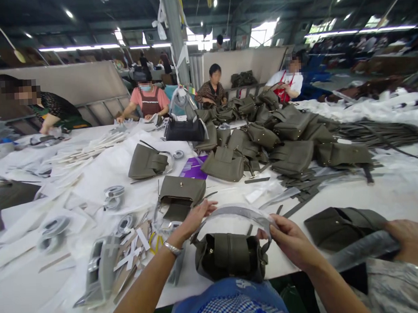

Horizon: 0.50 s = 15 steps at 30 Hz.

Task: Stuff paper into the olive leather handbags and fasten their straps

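An olive-green handbag [231, 255] sits upright at the table's near edge, close to my body. Its handle [245, 211] arches above it, wrapped in clear plastic film. My right hand [290, 236] pinches the right side of this handle between thumb and fingers. On the other side, my left hand [198, 218] has its fingers stretched out near the handle's left end; whether it touches the handle I cannot tell. Just beyond my left hand lies another olive handbag [182, 189] with its flap toward me.
A tape dispenser [101, 267] and paper scraps [135, 249] lie left, with tape rolls [113, 197] behind. Olive bags [293, 154] are heaped across the middle. At right, a co-worker's hand [415, 244] is beside another bag [342, 226]. Several people work across the table.
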Motion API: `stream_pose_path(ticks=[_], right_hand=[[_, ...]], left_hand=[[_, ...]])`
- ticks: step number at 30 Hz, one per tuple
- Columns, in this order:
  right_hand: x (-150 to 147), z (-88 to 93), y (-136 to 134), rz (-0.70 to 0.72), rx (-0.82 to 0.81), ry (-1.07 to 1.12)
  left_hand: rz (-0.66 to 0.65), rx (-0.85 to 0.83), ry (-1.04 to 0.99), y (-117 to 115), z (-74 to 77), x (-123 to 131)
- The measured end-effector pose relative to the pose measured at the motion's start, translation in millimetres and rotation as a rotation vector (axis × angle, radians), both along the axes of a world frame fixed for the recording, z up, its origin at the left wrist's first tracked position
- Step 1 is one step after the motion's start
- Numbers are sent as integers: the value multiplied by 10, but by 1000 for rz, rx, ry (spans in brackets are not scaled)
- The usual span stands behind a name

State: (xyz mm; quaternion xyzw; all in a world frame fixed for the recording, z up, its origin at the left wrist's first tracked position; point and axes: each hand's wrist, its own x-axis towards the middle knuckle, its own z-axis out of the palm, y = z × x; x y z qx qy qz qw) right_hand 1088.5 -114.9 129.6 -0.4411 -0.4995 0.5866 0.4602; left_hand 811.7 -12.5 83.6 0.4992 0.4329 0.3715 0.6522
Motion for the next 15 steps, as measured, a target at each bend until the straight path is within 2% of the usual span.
stream_pose_path(ticks=[2, 3, 4, 5, 7, 8, 10, 13, 15], right_hand=[[79, -15, -13, -99, 8, 43], [140, -27, -25, -148, 11, 50], [216, -39, -41, -187, 14, 44], [304, -45, -58, -207, 11, 20], [487, -10, -81, -199, -30, -53], [563, 47, -81, -184, -52, -100], [636, 270, -51, -202, -33, -238], [466, 844, 49, -281, 224, -497], [208, 1273, 110, -154, 348, -474]], left_hand=[[-287, -143, 14, -167, -17, -21], [-392, -219, 22, -226, -11, -61], [-437, -275, 39, -260, 14, -119], [-406, -296, 70, -267, 66, -190], [-199, -203, 189, -207, 277, -338], [-94, -98, 273, -154, 442, -397], [11, 195, 448, -53, 874, -448], [64, 710, 625, -23, 1636, -305], [26, 974, 663, -84, 2095, -100]])
